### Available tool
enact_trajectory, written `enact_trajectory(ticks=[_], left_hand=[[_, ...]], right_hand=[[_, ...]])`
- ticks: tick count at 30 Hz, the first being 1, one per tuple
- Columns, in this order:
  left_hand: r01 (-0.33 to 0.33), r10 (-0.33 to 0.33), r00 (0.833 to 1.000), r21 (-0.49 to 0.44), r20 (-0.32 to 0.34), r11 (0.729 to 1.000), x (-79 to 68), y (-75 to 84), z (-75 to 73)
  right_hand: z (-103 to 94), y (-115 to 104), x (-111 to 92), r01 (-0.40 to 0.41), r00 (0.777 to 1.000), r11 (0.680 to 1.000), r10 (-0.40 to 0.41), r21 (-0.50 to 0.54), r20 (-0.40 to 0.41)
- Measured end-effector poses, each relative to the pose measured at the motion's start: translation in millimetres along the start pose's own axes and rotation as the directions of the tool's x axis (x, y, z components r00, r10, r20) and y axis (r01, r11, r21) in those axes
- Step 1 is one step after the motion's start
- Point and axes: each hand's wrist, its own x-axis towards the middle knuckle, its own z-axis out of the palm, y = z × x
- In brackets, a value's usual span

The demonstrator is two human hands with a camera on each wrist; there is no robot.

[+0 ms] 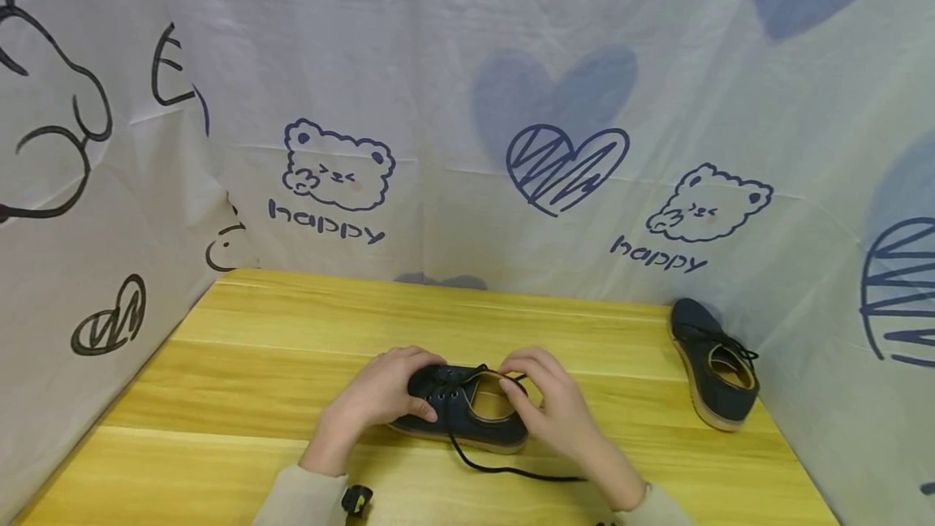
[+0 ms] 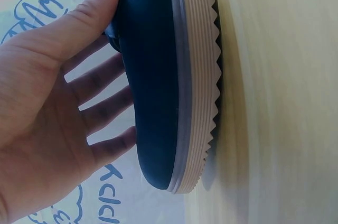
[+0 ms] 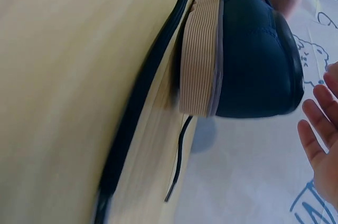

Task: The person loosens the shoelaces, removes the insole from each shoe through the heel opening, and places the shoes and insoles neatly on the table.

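Observation:
A dark navy lace-up shoe [image 1: 478, 428] with a tan ridged sole [image 2: 198, 60] stands upright on the table, its toe pointing left. My left hand [image 1: 376, 392] holds it over the toe, thumb on the near side by the eyelets and fingers on the far side. Around the heel end hovers my right hand [image 1: 558, 408], fingertips right at the collar; in the right wrist view its fingers [image 3: 319, 115] are loosely extended beside the heel. One loose black lace [image 1: 511, 471] trails over the near side onto the table. The other lace's end [image 3: 179, 160] hangs past the heel.
A matching dark shoe [image 1: 719, 372] sits at the table's right edge, toe toward the back. A small black object [image 1: 356, 502] lies by the left sleeve. Printed white cloth [image 1: 453, 120] hangs behind and along both sides of the wooden table [image 1: 256, 380].

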Motion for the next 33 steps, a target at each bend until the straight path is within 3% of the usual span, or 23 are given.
enact_trajectory(ticks=[10, 22, 28, 33], left_hand=[[-0.019, 0.019, 1.000, 0.011, -0.001, 1.000, 0.2, -1.1, -0.8], [-0.016, 0.016, 1.000, 0.009, 0.010, 1.000, 0.5, -3.5, 0.3], [-0.016, 0.016, 1.000, 0.007, 0.008, 1.000, 0.7, -3.2, 0.0], [-0.018, 0.017, 1.000, 0.011, 0.008, 1.000, 0.4, -2.4, -0.5]], right_hand=[[23.3, 0, 18, -0.003, 0.991, 0.997, 0.013, -0.071, 0.130], [37.2, 5, 27, 0.048, 0.946, 0.989, -0.001, -0.138, 0.326], [37.5, 4, 29, 0.071, 0.932, 0.988, -0.017, -0.137, 0.362], [38.0, 3, 30, 0.044, 0.928, 0.987, 0.018, -0.157, 0.373]])
